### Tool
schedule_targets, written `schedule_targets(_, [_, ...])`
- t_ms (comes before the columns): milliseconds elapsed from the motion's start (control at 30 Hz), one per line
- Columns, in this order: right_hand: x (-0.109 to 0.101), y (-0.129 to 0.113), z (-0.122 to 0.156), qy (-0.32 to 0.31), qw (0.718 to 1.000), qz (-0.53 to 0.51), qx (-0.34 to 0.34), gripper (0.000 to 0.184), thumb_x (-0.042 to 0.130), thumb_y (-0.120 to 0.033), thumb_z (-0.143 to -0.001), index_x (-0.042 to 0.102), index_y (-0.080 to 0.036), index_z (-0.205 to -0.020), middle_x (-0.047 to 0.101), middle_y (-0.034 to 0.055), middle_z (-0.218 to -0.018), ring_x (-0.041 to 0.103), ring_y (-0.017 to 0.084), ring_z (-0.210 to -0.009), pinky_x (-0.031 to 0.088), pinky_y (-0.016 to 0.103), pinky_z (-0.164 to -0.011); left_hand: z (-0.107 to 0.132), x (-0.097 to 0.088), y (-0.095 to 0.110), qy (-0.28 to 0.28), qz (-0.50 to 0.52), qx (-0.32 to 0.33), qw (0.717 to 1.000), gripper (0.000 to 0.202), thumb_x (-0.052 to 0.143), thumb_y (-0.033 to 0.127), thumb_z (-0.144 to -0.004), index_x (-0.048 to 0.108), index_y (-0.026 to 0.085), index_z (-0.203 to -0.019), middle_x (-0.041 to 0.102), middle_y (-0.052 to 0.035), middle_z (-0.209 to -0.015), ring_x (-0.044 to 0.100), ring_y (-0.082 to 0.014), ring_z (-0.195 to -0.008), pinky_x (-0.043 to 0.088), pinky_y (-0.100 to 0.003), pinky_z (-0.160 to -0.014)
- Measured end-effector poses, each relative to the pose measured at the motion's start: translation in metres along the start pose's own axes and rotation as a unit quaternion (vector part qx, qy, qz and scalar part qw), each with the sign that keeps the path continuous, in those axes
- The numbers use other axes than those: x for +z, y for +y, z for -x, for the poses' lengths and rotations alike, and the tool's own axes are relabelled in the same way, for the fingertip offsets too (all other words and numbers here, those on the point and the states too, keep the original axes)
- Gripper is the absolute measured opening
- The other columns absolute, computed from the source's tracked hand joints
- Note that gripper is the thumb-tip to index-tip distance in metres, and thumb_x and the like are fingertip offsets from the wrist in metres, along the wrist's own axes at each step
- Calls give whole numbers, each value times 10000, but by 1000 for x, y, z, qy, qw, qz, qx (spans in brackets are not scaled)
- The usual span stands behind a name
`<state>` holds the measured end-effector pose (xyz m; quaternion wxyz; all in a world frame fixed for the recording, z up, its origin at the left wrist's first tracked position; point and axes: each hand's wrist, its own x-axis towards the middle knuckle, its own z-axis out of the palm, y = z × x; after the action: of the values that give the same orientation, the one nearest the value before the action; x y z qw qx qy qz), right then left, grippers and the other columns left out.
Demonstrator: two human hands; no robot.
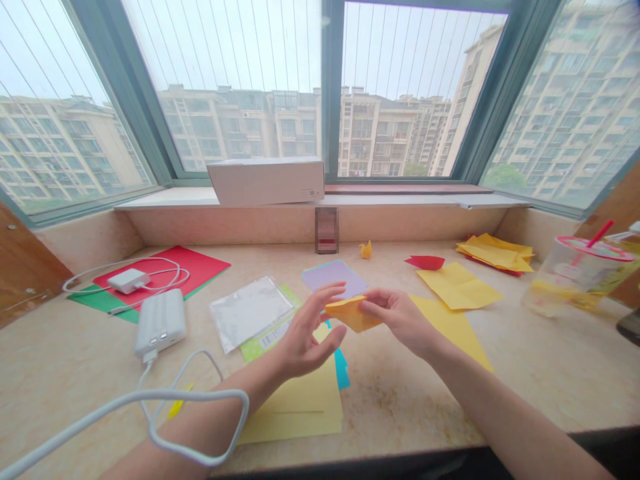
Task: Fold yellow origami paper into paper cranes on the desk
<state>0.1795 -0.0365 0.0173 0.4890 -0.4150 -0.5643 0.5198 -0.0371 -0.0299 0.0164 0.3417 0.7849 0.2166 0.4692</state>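
A folded orange-yellow paper [361, 320] is held up over the counter, its upper edge parted a little at the left. My right hand [395, 313] pinches its right end between thumb and fingers. My left hand [315, 333] is at the paper's left end, thumb spread well away from the fingers; some fingertips are hidden behind the paper, so I cannot tell whether they touch it. Just behind lies a lavender sheet [335, 275]. Under my left hand are a pale yellow sheet [300, 413] and a blue paper piece [342, 367].
A white power bank [161, 322] with a looping cable [190, 397] crosses my left forearm's area. Red sheet [200, 267], clear plastic packet [250, 313], small folded yellow figure [366, 250], red folded paper [425, 262], yellow sheets [457, 285] and a plastic cup [570, 273] surround the hands.
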Motion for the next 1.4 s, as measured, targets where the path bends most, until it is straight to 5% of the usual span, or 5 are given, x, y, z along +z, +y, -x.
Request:
schedule_targets(233, [5,3,1,11,999,48,-23,345,771,-484,-764,754,-172,-909,772,72,-883,715,226,-831,552,371,-795,-9,1,-1,-15,99,-268,958,521,544,607,-901,648,105,-808,683,-69,-654,673,-166,-510,523,-235,-464])
schedule_targets(633, [6,-1,5,-16,996,86,-7,377,755,-509,-769,761,-176,-946,771,82,-940,711,238,-885,554,383,-829,-7,3,-2,-14,42,-251,967,363,576,428,-926,636,138,-718,667,-23,-543,633,-123,-449,471,-189,-446])
schedule_targets(833, [2,6,3,26,997,70,-6,353,745,-493,-787,722,-171,-929,769,83,-909,715,232,-835,561,368,-769,-9,5,-3,11,140,-243,960,381,651,460,-884,623,115,-1043,700,-33,-650,688,-161,-523,546,-242,-500])
schedule_targets(1133, [4,1,10,37,936,280,-212,261,656,-297,-880,690,-281,-1138,689,59,-1162,636,243,-1072,490,397,-953,-11,4,-11,53,190,-233,952,385,745,396,-820,597,118,-1041,735,-66,-808,709,-164,-627,579,-280,-600])
schedule_targets(1400, [6,8,11,61,936,302,-171,221,566,-367,-943,740,-246,-1007,769,53,-973,668,233,-850,506,376,-798,-8,4,-17,21,151,-223,963,350,705,383,-868,598,136,-1091,707,-31,-719,687,-154,-633,555,-280,-638])
